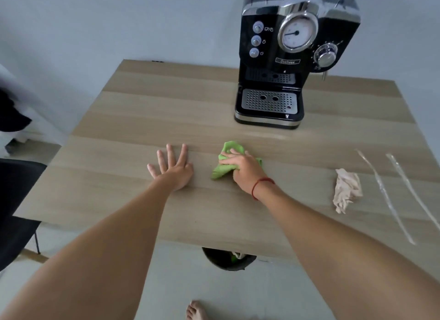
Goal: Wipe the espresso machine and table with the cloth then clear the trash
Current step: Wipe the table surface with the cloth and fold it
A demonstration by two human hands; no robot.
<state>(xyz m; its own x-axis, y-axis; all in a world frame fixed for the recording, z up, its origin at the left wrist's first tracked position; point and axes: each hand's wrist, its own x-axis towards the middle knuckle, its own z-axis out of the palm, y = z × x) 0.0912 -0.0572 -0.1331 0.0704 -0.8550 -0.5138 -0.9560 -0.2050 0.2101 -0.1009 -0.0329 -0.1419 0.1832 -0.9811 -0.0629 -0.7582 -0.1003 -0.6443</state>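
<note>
Fingers (229, 155) of the right hand (244, 168) curl over a bunched green cloth (221, 172) and press it down on the wooden worktop (142, 119), near the middle and a little to the near side of the espresso machine (285, 57). A red string bracelet (260, 184) sits on that wrist. Just left of the cloth and apart from it, the left hand (176, 170) lies flat on the worktop, its fingers (170, 153) straight and spread, holding nothing; it looks to be bracing the person.

The black and chrome machine stands at the far right of the worktop, its drip tray facing the near edge. To the right of the cloth, well apart from it, lie a crumpled paper napkin (346, 188) and two long clear plastic wrappers (383, 193), side by side. Below the near edge a dark trash bin (226, 260) shows partly, with something already in it. A black chair (16, 200) stands at the left.

The step in hand appears to be wiping the worktop; whether the machine has had its wipe cannot be told. The next move likely calls for sweeping the cloth across the rest of the surface, either stopping short of the napkin and wrappers or lifting them first, so they go into the bin below rather than get pushed about.
</note>
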